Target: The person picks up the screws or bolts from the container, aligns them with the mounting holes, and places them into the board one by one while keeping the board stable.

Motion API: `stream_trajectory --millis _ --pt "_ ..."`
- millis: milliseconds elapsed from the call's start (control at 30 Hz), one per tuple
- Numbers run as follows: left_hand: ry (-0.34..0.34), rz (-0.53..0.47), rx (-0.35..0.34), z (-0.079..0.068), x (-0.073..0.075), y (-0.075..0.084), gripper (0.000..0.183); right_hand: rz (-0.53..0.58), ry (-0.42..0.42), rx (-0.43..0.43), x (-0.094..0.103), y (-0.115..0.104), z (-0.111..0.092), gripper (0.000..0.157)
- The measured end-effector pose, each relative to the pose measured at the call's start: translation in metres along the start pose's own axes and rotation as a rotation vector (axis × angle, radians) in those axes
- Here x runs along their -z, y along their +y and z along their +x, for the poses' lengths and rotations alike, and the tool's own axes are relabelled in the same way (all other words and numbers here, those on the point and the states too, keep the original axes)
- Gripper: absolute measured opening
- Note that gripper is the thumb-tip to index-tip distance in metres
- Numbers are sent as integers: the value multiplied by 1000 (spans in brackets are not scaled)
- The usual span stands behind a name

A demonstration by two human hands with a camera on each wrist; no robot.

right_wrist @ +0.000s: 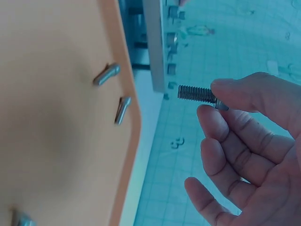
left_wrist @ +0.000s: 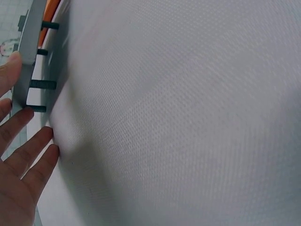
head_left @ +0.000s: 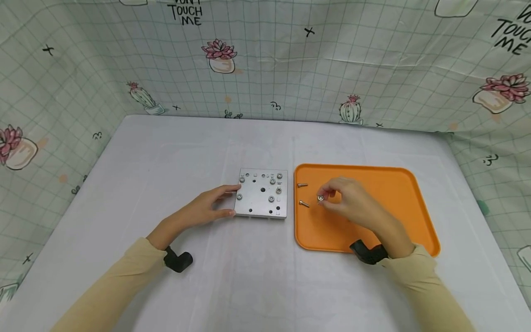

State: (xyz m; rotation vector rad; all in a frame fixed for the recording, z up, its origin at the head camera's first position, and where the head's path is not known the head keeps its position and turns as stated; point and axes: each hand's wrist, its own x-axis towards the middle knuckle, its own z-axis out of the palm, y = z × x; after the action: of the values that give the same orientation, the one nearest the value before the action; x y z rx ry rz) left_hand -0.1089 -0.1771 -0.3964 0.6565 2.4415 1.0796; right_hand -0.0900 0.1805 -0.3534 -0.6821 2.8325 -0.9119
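Observation:
A silver metal plate (head_left: 255, 198) sits left of the orange tray, with several socket head screws standing in its holes. Threaded shanks stick out beneath the plate in the left wrist view. At the plate's left edge my left hand (head_left: 205, 207) touches it with thumb and fingertips, its fingers fairly straight and spread. Over the tray, my right hand (head_left: 352, 200) pinches a socket head screw (right_wrist: 195, 93) between thumb and finger. The screw's head is upward in the head view. Two more screws, one upper (head_left: 302, 185) and one lower (head_left: 304, 204), lie near the tray's left rim.
The orange tray (head_left: 386, 173) rests on a white-covered table (head_left: 186, 152). Another small metal piece (right_wrist: 22, 219) shows at the lower left corner of the right wrist view, partly cut off. A printed curtain (head_left: 269, 60) hangs behind the table and at both sides.

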Motion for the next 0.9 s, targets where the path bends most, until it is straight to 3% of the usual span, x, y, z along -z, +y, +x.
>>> stream_trajectory --millis 467,900 --pt "0 7 -5 1 1 -1 64 51 16 123 -26 -30 26 8" --pt "-5 -10 0 1 0 -2 64 129 -22 126 -44 -40 36 10"
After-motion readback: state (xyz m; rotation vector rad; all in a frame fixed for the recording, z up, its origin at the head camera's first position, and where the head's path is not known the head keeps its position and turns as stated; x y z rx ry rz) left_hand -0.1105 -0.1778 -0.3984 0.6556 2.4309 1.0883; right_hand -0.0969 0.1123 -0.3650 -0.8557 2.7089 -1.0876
